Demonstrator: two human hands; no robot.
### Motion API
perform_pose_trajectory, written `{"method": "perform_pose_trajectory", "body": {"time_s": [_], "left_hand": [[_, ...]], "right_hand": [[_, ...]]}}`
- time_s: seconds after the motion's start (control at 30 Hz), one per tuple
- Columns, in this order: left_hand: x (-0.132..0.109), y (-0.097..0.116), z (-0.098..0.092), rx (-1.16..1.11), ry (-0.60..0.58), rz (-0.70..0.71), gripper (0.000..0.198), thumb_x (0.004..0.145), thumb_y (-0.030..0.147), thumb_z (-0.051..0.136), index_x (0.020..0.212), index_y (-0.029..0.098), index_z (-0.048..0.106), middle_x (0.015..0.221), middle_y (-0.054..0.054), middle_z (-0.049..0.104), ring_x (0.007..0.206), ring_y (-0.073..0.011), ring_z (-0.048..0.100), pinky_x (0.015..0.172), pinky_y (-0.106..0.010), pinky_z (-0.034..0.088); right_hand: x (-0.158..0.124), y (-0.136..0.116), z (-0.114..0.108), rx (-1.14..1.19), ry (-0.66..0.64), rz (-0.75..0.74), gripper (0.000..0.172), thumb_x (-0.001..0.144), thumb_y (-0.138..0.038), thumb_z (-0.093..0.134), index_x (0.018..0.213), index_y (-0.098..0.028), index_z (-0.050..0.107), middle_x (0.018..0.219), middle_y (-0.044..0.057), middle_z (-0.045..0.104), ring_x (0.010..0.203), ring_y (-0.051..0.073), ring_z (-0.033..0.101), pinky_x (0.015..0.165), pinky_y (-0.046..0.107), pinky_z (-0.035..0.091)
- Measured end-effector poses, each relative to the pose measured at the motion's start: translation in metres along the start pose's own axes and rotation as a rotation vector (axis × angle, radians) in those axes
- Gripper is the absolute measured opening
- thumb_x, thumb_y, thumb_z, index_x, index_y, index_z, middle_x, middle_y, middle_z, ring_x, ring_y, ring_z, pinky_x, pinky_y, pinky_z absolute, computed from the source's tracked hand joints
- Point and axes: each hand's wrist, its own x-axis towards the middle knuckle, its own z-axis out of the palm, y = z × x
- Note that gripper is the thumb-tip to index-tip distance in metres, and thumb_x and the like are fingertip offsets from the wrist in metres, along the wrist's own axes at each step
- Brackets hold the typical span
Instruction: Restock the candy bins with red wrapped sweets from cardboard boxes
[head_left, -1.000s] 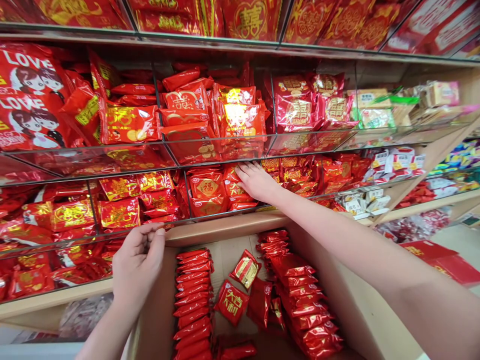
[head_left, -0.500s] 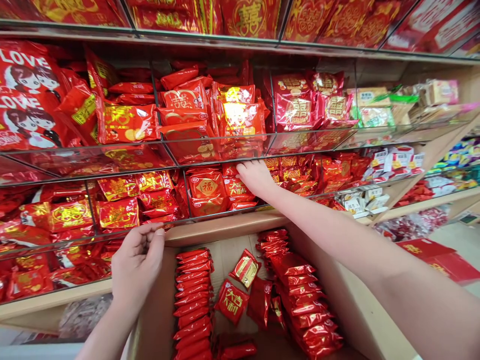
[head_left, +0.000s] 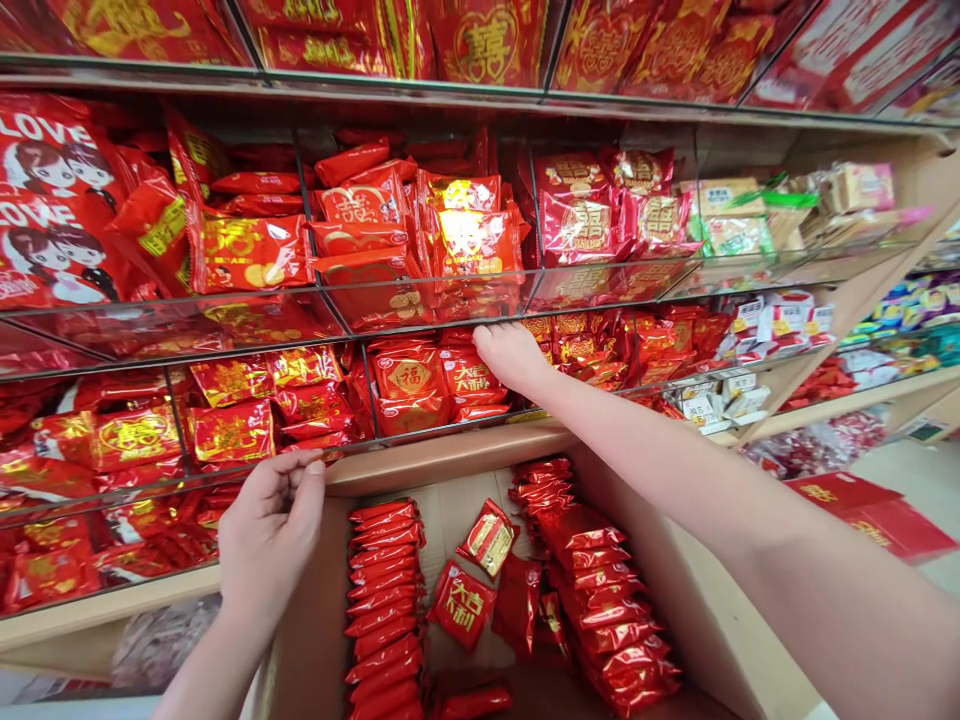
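Observation:
My right hand (head_left: 511, 356) reaches deep into a glass shelf compartment, beside a stack of red packets with gold characters (head_left: 471, 382). Its fingers are hidden behind the glass edge and the packets. My left hand (head_left: 271, 528) grips the rim of an open cardboard box (head_left: 315, 620), thumb and fingers curled over the edge. Inside the box, rows of red foil packets (head_left: 386, 600) stand on edge at left and right (head_left: 611, 610), and a few loose packets (head_left: 465, 600) lie in the middle.
Glass-divided shelves (head_left: 360, 300) hold many red and gold snack packets. Large red "LOVE" bags (head_left: 52, 200) are at far left. Pale boxed goods (head_left: 750, 220) sit at right. A red box (head_left: 870, 510) lies lower right near the floor.
My right hand has pushed further back into the compartment, so its fingers no longer show. The left hand stays on the box rim.

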Motion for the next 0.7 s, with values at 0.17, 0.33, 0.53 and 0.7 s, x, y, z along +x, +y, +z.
{"method": "perform_pose_trajectory", "body": {"time_s": [0.17, 0.33, 0.53, 0.7], "left_hand": [[0.0, -0.001, 0.0, -0.074, -0.033, -0.048, 0.026, 0.072, 0.038, 0.059, 0.091, 0.019, 0.062, 0.072, 0.0, 0.063, 0.06, -0.0091, 0.054, 0.059, -0.02, 0.044], [0.0, 0.004, -0.001, -0.107, -0.037, -0.048, 0.025, 0.072, 0.038, 0.058, 0.088, 0.019, 0.061, 0.069, 0.001, 0.06, 0.057, -0.0083, 0.052, 0.057, -0.019, 0.043], [0.0, 0.005, -0.002, -0.106, -0.041, -0.075, 0.027, 0.07, 0.038, 0.059, 0.087, 0.018, 0.061, 0.068, 0.001, 0.06, 0.057, -0.0092, 0.054, 0.058, -0.021, 0.044], [0.0, 0.003, 0.0, -0.096, -0.031, -0.031, 0.026, 0.072, 0.037, 0.058, 0.089, 0.018, 0.062, 0.069, 0.001, 0.059, 0.058, -0.0085, 0.052, 0.058, -0.02, 0.044]], "right_hand": [[-0.005, 0.001, 0.002, 0.015, 0.025, -0.019, 0.021, 0.086, -0.012, 0.035, 0.089, -0.012, 0.056, 0.094, 0.014, 0.061, 0.088, 0.025, 0.054, 0.074, 0.033, 0.035], [0.0, 0.003, 0.0, 0.055, -0.045, -0.036, 0.018, 0.085, -0.018, 0.043, 0.098, -0.013, 0.054, 0.099, 0.014, 0.06, 0.09, 0.025, 0.054, 0.078, 0.034, 0.035], [0.005, 0.003, -0.003, 0.01, -0.066, -0.034, 0.024, 0.09, -0.015, 0.031, 0.105, -0.012, 0.05, 0.089, 0.013, 0.064, 0.082, 0.025, 0.057, 0.069, 0.033, 0.036], [-0.008, 0.001, -0.001, 0.026, 0.017, -0.089, 0.022, 0.089, -0.013, 0.034, 0.096, -0.013, 0.055, 0.094, 0.013, 0.063, 0.088, 0.024, 0.053, 0.071, 0.033, 0.037]]}}
